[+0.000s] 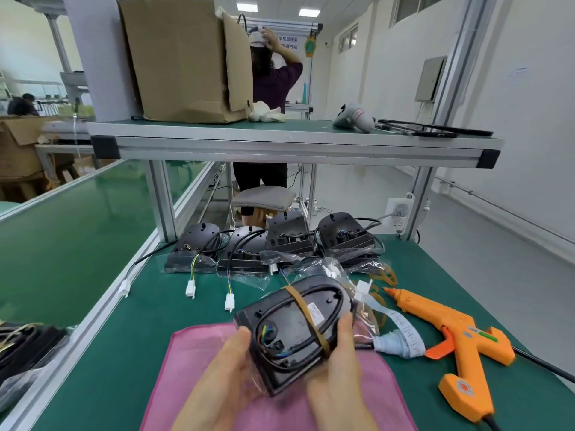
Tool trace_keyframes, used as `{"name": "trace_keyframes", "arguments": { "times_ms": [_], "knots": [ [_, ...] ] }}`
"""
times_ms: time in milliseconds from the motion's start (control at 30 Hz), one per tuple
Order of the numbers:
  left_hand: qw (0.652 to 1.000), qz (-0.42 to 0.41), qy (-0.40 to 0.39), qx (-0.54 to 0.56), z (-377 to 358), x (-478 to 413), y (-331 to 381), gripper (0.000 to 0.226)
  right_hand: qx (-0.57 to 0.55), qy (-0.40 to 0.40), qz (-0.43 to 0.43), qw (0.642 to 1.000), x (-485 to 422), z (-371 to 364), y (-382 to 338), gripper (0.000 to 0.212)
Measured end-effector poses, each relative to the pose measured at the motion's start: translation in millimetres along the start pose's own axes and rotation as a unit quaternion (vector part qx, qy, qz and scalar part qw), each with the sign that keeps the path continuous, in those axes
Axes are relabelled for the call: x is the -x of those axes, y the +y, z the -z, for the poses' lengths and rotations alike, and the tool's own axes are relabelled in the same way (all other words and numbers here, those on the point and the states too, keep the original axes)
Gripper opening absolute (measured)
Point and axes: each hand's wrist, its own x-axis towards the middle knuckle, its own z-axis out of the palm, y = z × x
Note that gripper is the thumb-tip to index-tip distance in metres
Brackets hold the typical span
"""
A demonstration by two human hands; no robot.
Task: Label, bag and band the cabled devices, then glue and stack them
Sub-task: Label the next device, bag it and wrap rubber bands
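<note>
Left hand (224, 368): my fingers gripped the bagged device (289, 334) to steady it.
Right hand (339, 374): gripped its other side, maybe checking the band (306, 315).

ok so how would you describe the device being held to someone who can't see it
Start at the green workbench, then the pink cloth at its near edge. Above the cloth, the left hand and right hand hold a bagged black device. Unlike the four devices lined up at the back with loose cables, its cable is coiled on it under a tan rubber band.
</note>
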Motion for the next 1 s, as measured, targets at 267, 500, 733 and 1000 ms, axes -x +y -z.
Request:
{"name": "trace_keyframes", "arguments": {
  "times_ms": [267, 500, 733, 1000],
  "knots": [
    [0.994, -0.061, -0.061, -0.069, 17.3, 4.2, 35.9, 0.059, 0.051, 0.007, -0.038, 0.998, 21.4, 16.7, 21.0, 0.043],
    [0.988, -0.068, -0.049, -0.126, 27.1, -15.2, 59.8, 0.047, 0.119, -0.029, -0.042, 0.992, 27.9, 34.5, 28.1, 0.052],
    [0.985, -0.047, -0.056, -0.155, 57.0, -36.8, 98.7, 0.032, 0.094, -0.080, 0.024, 0.992, 1.7, 46.6, -27.4, 0.076],
    [0.920, 0.035, -0.201, -0.335, 23.3, -47.2, 102.4, 0.068, 0.457, -0.218, -0.051, 0.861, -25.8, 11.1, -56.3, 0.027]
  ]
}}
